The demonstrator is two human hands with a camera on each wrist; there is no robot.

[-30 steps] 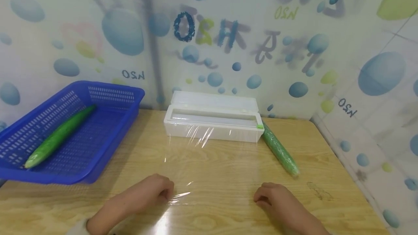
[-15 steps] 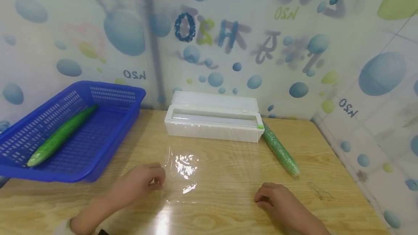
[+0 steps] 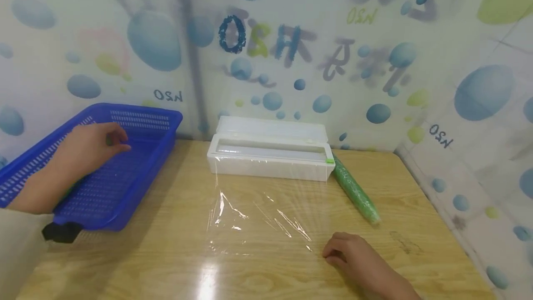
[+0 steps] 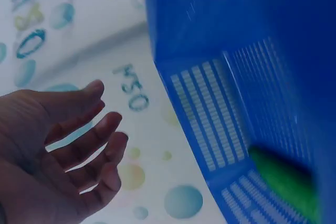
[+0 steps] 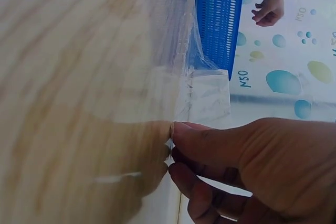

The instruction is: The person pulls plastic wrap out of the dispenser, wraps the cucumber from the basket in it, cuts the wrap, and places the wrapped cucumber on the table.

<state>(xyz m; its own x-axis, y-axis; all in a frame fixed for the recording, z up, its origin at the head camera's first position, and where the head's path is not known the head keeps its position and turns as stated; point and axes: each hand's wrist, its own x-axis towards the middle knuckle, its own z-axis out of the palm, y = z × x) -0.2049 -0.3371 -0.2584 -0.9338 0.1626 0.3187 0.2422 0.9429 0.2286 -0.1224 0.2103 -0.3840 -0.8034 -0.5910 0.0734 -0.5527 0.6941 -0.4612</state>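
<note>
My left hand (image 3: 85, 149) hovers over the blue plastic basket (image 3: 143, 186), its fingers loosely bent with nothing between them. Beneath it lies a cucumber, mostly hidden by the hand in the head view; its green end (image 4: 286, 182) shows in the left wrist view. My right hand (image 3: 360, 258) rests low at the table's right, and its thumb and fingertips (image 5: 184, 132) pinch the near right corner of clear cling film (image 3: 266, 221). The film stretches over the table from a white cling film dispenser (image 3: 270, 169), whose lid stands open.
A second cucumber (image 3: 356, 191), apparently wrapped in film, lies slanted at the dispenser's right. The wooden table (image 3: 258, 277) backs onto a patterned wall covering (image 3: 275, 73). A black item (image 3: 62, 232) sits at the left sleeve.
My left hand has let go of the film's near left corner and moved left and up over the basket. My right hand stays in place; the film's creases have shifted.
</note>
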